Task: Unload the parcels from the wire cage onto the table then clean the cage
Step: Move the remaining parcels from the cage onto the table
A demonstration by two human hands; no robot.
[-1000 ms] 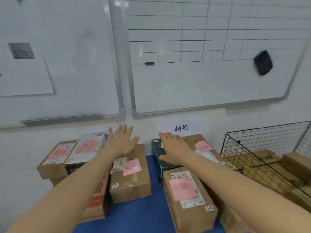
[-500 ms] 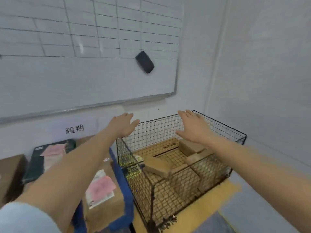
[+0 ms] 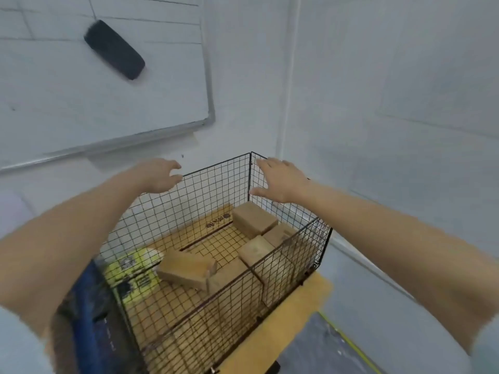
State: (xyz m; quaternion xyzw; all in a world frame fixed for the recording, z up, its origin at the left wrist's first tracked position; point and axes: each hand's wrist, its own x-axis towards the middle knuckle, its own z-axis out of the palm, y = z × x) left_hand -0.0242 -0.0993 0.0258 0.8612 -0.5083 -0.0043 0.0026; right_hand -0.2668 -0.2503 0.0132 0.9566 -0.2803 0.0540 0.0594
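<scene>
Left hand (image 3: 159, 175) loosely open, right hand (image 3: 280, 179) spread, above wire cage (image 3: 310, 249) of parcels (image 3: 253, 221)

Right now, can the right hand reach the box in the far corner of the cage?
Probably yes. The right hand hangs open just above that box. The cage shows no lid, and nothing lies between hand and box, so it seems it only has to go straight down.
</scene>
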